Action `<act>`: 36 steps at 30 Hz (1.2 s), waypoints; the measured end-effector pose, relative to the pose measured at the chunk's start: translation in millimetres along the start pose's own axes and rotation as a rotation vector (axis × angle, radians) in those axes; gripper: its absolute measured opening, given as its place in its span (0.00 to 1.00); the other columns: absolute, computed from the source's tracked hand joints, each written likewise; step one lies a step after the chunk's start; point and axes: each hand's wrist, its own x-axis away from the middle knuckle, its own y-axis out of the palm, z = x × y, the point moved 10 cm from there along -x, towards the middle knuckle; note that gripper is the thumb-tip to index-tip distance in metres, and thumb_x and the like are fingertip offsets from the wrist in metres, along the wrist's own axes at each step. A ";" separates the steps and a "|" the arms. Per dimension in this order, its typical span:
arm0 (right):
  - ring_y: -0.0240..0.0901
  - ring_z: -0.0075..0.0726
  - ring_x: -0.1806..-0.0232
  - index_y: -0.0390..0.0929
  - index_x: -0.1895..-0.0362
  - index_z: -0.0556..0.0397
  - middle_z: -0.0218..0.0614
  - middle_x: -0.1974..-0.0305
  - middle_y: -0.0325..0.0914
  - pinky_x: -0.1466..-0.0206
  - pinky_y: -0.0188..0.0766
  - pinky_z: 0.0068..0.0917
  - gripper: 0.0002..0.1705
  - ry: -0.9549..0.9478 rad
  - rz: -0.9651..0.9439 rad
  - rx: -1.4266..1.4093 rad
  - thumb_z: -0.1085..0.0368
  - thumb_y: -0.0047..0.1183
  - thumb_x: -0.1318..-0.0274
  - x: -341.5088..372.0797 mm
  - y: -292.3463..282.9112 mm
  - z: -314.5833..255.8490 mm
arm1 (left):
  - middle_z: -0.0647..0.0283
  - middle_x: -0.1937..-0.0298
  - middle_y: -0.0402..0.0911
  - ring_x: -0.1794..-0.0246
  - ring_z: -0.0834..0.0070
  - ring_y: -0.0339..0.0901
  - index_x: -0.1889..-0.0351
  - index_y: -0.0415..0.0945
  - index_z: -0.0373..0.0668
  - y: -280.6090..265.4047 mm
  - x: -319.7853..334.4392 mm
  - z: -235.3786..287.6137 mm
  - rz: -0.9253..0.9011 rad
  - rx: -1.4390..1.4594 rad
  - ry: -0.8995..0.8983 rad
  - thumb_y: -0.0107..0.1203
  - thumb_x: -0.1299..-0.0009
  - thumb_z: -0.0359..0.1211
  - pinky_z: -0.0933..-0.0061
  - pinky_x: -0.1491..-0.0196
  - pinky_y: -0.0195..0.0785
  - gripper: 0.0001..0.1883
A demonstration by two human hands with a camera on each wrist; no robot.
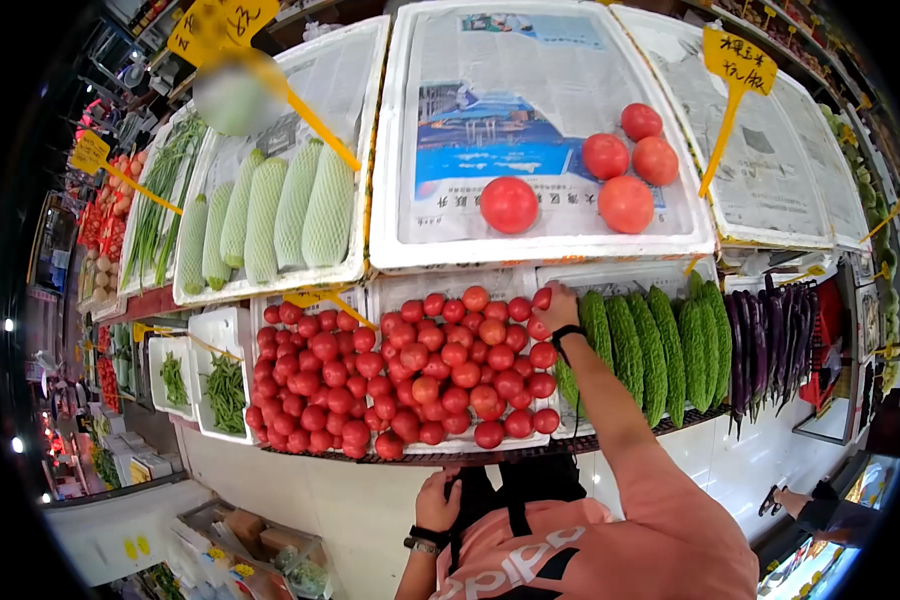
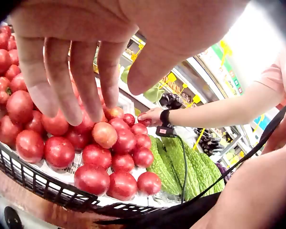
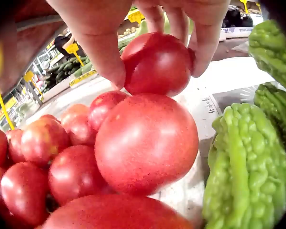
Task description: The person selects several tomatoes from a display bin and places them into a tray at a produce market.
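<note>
My right hand [image 1: 558, 312] is at the back right corner of the tomato pile. Between its thumb and fingers it pinches a red tomato [image 3: 158, 65], which shows just above a larger tomato [image 3: 147, 143] in the right wrist view. Many more tomatoes [image 1: 425, 360] are heaped to the left. Green bitter melons [image 1: 660, 350] lie right beside this hand on the other side. My left hand [image 1: 437, 502] hangs near my waist, in front of the stall edge. Its fingers [image 2: 81, 76] are loosely extended with nothing held.
Above the pile, a white foam box [image 1: 543, 252] lined with newspaper carries several large tomatoes [image 1: 509, 205]. Pale green gourds [image 1: 267, 215] fill the box to its left. Purple eggplants [image 1: 770, 345] stand at the right. A black basket rim [image 2: 62, 196] borders the tomatoes in front.
</note>
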 end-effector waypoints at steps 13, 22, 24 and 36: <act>0.70 0.64 0.41 0.71 0.45 0.50 0.49 0.45 0.74 0.35 0.72 0.51 0.38 -0.004 -0.025 0.021 0.64 0.76 0.62 -20.4 22.4 13.2 | 0.53 0.53 0.86 0.53 0.54 0.83 0.46 0.81 0.41 -6.8 17.1 30.0 0.019 0.046 -0.034 0.58 0.27 0.32 0.58 0.48 0.75 0.13; 0.69 0.63 0.36 0.71 0.41 0.50 0.51 0.42 0.73 0.33 0.71 0.49 0.39 -0.043 -0.124 -0.073 0.62 0.75 0.61 -17.3 19.2 12.5 | 0.53 0.54 0.86 0.53 0.54 0.83 0.47 0.82 0.41 -1.0 16.4 41.8 -0.008 0.035 -0.014 0.58 0.28 0.32 0.57 0.48 0.76 0.13; 0.69 0.63 0.35 0.71 0.38 0.50 0.53 0.41 0.73 0.33 0.71 0.49 0.39 -0.105 -0.066 -0.048 0.62 0.73 0.58 -12.9 11.8 7.9 | 0.52 0.54 0.86 0.53 0.53 0.83 0.47 0.81 0.41 2.7 17.4 41.3 -0.006 0.032 0.000 0.58 0.28 0.32 0.57 0.48 0.76 0.13; 0.85 0.49 0.59 0.82 0.51 0.57 0.51 0.59 0.85 0.54 0.79 0.38 0.11 -0.110 0.419 -0.240 0.69 0.57 0.36 158.6 -269.6 26.3 | 0.51 0.52 0.86 0.51 0.51 0.83 0.47 0.81 0.39 0.9 16.2 39.2 -0.011 0.021 0.052 0.58 0.27 0.33 0.56 0.46 0.75 0.13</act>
